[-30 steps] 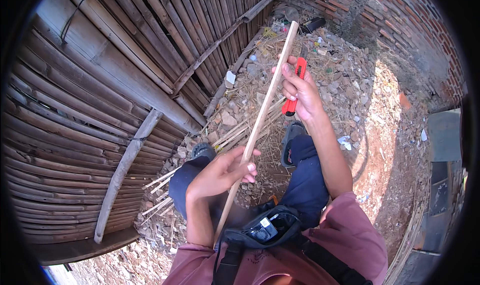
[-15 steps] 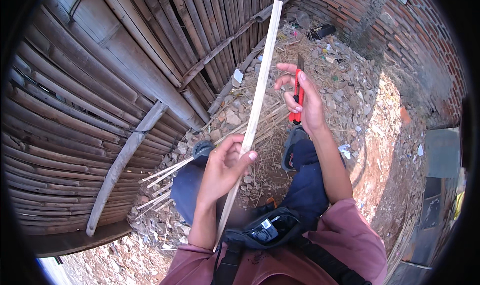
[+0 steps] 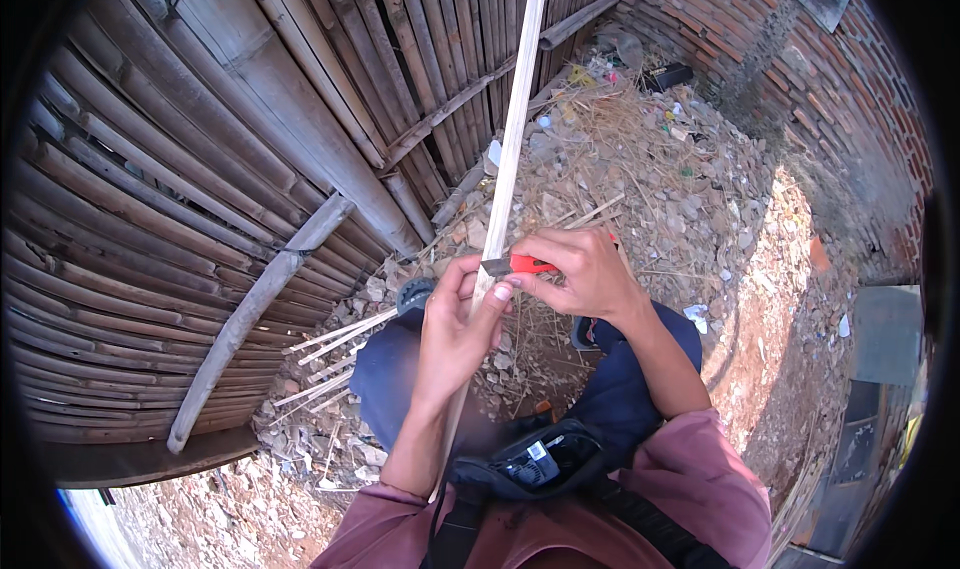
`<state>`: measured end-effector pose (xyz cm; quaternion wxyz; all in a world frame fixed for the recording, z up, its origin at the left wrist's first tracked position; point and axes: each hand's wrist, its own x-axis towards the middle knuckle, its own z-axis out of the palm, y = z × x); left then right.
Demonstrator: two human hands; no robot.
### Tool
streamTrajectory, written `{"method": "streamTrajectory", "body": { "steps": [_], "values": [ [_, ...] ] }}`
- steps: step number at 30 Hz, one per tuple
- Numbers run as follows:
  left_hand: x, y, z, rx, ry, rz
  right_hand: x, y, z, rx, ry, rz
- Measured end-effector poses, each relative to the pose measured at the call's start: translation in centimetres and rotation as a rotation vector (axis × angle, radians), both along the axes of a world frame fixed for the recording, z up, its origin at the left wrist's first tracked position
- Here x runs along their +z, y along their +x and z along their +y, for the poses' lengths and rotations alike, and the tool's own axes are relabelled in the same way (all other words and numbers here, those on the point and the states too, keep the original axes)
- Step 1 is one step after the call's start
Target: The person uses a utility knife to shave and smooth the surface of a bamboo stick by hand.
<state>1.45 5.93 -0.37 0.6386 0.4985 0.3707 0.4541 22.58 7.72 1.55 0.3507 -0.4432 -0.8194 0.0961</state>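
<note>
Gripping the long bamboo strip (image 3: 507,164) mid-length in my closed left hand (image 3: 452,331) above my knees, I press the red-handled knife (image 3: 515,265) in my closed right hand (image 3: 583,272) against it; it looks light, springy, splintery.

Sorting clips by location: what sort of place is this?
Probably an outdoor backyard work spot: a bamboo pole wall, a brick wall, and rubble-strewn ground with straw litter.

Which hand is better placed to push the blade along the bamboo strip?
The right hand: it grips the red-handled knife, whose blade meets the bamboo strip. The left hand is wrapped around the strip just below, steadying it.
</note>
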Motion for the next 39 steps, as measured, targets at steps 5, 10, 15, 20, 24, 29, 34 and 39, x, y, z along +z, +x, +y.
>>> {"method": "streamTrajectory", "body": {
  "steps": [5,10,15,20,24,29,34,39],
  "values": [
    [1.0,0.2,-0.1,0.076,-0.023,0.105,-1.1,-0.1,0.0,0.015,0.015,-0.009],
    [0.0,0.3,-0.1,0.101,0.046,0.095,-1.2,-0.4,-0.3,-0.006,0.033,0.006],
    [-0.1,0.2,-0.1,0.105,0.055,0.149,-0.8,-0.4,-0.5,-0.021,0.020,0.003],
    [0.2,0.4,-0.2,0.116,0.053,0.191,-0.9,-0.5,-0.5,-0.032,0.032,0.016],
    [-0.1,0.4,-0.2,0.150,0.105,0.217,-0.7,-0.6,-0.5,-0.037,0.048,0.012],
    [-0.7,0.5,-0.2,0.181,0.150,0.276,-0.8,-0.6,-0.5,-0.056,0.057,0.006],
    [-1.3,0.5,0.0,0.209,0.204,0.358,-0.8,-0.7,-0.5,-0.071,0.061,0.021],
    [-0.6,0.7,-0.1,0.238,0.216,0.406,-0.9,-0.8,-0.4,-0.080,0.052,0.020]
  ]
}}
